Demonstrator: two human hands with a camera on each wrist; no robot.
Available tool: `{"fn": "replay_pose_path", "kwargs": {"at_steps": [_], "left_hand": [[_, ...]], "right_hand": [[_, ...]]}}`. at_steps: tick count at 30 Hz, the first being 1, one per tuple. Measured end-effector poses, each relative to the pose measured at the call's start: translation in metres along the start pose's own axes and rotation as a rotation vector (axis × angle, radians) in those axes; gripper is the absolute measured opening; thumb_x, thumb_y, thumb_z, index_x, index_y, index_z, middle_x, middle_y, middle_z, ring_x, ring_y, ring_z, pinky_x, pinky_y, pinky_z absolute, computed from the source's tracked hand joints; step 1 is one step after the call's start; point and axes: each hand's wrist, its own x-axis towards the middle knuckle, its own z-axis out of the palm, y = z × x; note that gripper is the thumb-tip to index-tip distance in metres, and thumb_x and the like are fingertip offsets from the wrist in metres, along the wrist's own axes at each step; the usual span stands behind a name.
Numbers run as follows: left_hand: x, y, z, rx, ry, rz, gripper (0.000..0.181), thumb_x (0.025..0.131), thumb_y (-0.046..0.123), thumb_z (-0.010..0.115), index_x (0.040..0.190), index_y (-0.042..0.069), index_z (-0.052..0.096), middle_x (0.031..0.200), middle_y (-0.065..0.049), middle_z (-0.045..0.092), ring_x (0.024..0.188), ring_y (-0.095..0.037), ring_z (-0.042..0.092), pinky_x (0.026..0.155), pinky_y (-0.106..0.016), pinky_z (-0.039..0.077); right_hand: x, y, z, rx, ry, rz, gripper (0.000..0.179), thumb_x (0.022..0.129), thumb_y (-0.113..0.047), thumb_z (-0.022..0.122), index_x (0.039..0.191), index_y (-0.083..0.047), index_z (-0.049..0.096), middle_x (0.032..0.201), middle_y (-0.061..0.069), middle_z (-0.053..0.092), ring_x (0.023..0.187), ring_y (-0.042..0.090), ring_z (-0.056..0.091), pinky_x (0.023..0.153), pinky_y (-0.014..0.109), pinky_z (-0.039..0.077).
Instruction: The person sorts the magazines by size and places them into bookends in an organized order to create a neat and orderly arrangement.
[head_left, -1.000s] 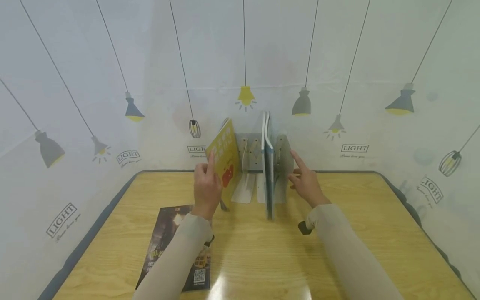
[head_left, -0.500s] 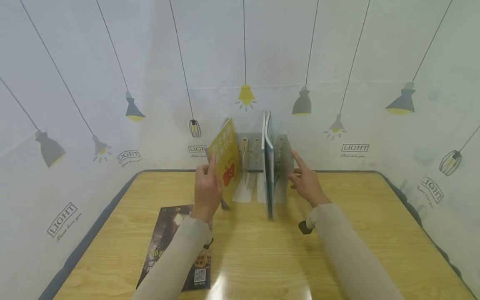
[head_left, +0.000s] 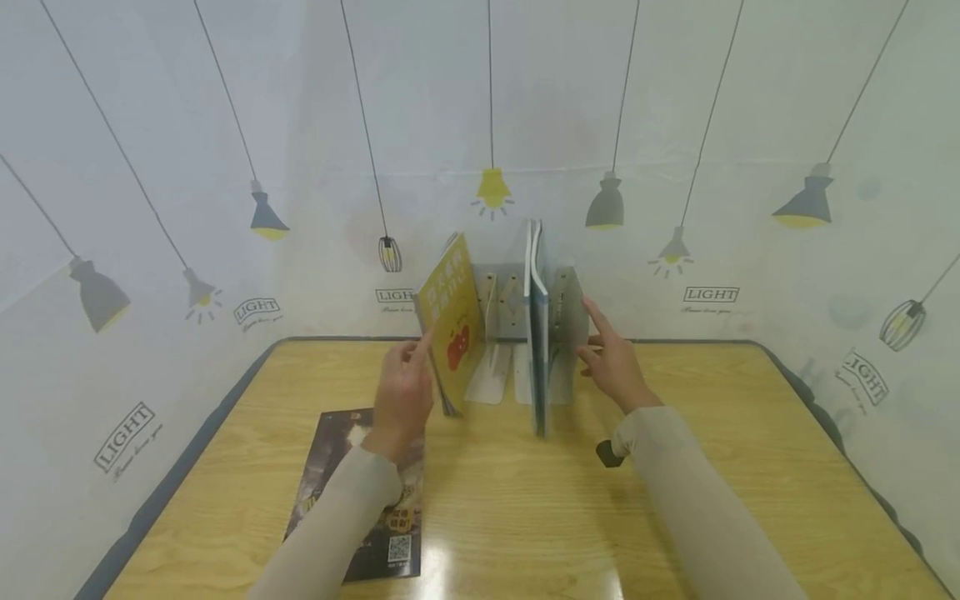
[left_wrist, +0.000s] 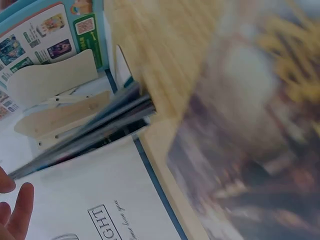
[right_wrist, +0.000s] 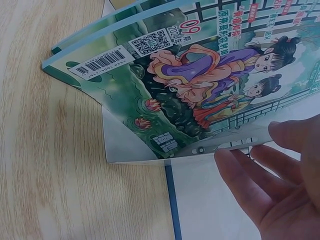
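Observation:
In the head view a yellow magazine (head_left: 452,312) with a red picture stands upright and slightly turned at the left side of a metal book stand (head_left: 487,383). My left hand (head_left: 405,387) is at its near edge, index fingertip at the edge and the fingers not wrapped round it. Magazines with light-blue edges (head_left: 537,350) stand upright in the right part of the stand; their illustrated cover (right_wrist: 200,95) shows in the right wrist view. My right hand (head_left: 615,362) rests its extended fingertips at the stand's right outer panel (head_left: 572,321).
A dark magazine (head_left: 393,546) with a QR code lies flat on the wooden table (head_left: 525,508), partly under my left forearm. Behind the stand rises a white curtain (head_left: 337,167) printed with lamps. The table's dark back edge (head_left: 675,341) runs along it.
My left hand has drawn back a little, down and left along the yellow magazine's edge, and the magazine stays standing. The right hand holds its place.

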Motion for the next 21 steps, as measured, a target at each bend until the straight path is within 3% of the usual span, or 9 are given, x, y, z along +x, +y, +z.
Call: {"fn": "replay_pose_path", "kwargs": {"at_steps": [7,16,21], "left_hand": [[-0.013,-0.019,-0.018,-0.019,-0.136,-0.072,0.060,0.084,-0.006,0.060,0.142,0.007,0.047,0.123,-0.023,0.052,0.098,-0.033,0.056,0.074,-0.039,0.056],[-0.024,-0.039,-0.029,-0.024,-0.114,-0.028,0.064,0.076,-0.010,0.068,0.137,0.003,0.052,0.120,-0.025,0.053,0.098,-0.036,0.056,0.072,-0.042,0.056],[-0.032,-0.047,-0.031,-0.014,-0.136,-0.002,0.060,0.078,-0.010,0.068,0.135,0.001,0.053,0.118,-0.025,0.053,0.097,-0.037,0.056,0.074,-0.043,0.056]], "right_hand": [[0.000,0.000,-0.001,0.020,-0.008,-0.002,0.084,0.095,0.001,0.059,0.156,-0.037,0.016,0.123,0.038,0.053,0.090,0.045,0.067,0.063,0.044,0.059],[0.000,-0.002,-0.002,0.056,-0.015,0.001,0.084,0.094,0.003,0.059,0.156,-0.035,0.017,0.124,0.039,0.052,0.095,0.047,0.065,0.063,0.044,0.059],[0.000,0.000,-0.001,0.058,-0.018,0.009,0.086,0.094,0.004,0.059,0.156,-0.037,0.017,0.125,0.040,0.051,0.096,0.047,0.064,0.062,0.042,0.059]]}}
